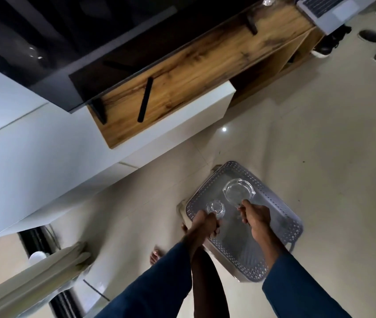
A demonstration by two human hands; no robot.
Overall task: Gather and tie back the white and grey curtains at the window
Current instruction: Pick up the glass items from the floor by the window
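Clasps the grey tray's (276, 200) rim with the left grip (205, 223), just beside a small glass (216, 208). Pinches the glass dish (237, 190) by its handle with the right grip (255, 216). Stands on tiled floor (320, 134), well apart from the pale pleated curtain (44, 274), low left.

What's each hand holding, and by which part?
Right hand pinches the large glass vessel at its near rim, seemingly a handle. Left hand curls at the left rim of the tray beside the small glass; which it grips, cannot tell.
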